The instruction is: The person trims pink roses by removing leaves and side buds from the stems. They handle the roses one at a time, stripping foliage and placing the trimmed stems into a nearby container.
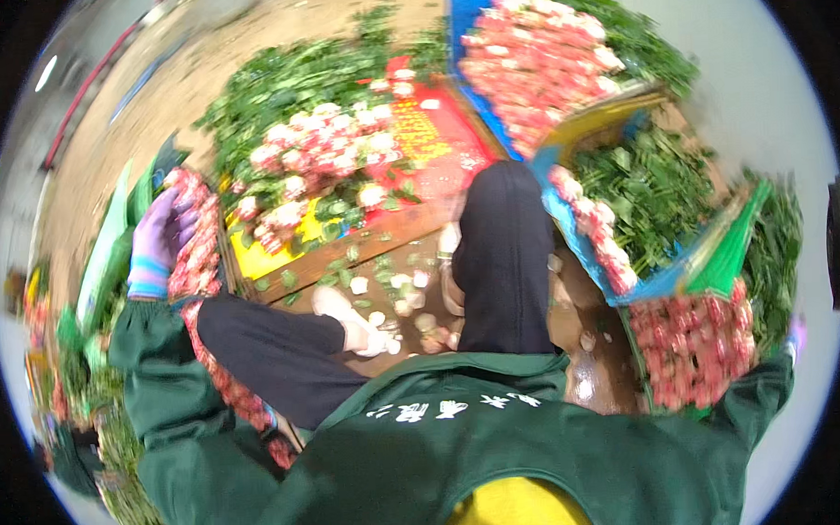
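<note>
My left hand (156, 230), in a purple glove with a striped cuff, lies at the edge of a bundle of pink roses (195, 232) on my left. Its fingers reach over the blooms; blur hides whether they grip. At the far right rim only a sliver of my right hand (799, 336) shows, beyond a wrapped bundle of pink roses (694, 350) and its leafy stems (774, 264). What it touches cannot be seen. Before me, loose pink-and-white roses (326, 144) with green foliage (282, 80) lie on a low wooden platform (350, 251) with a red and yellow printed covering (450, 143).
A large rose bundle (538, 57) in blue wrapping stands at the upper right. Nearer, blue-edged wrapping (582, 246) surrounds roses and leaves, with a green sheet (732, 251) alongside. Fallen petals (404, 291) litter the wet brown floor (590, 367) around my feet.
</note>
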Demonstrator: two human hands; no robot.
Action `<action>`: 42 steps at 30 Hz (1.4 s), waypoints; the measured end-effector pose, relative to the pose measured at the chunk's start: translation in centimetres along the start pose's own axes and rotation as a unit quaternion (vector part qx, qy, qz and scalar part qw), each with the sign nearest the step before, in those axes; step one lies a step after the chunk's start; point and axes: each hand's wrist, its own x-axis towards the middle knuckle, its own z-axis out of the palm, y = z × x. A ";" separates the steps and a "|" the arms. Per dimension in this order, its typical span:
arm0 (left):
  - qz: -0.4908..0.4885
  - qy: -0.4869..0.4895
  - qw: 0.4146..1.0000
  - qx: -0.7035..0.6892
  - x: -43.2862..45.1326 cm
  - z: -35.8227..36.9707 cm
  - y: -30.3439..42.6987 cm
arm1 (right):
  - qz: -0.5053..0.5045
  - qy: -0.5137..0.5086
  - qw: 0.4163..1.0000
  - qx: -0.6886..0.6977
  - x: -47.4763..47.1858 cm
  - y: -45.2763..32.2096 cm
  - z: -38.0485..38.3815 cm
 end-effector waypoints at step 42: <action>-0.027 0.105 0.984 -0.144 29.6 -3.4 -7.5 | -0.707 -0.435 0.525 0.189 -45.1 -71.8 -1.0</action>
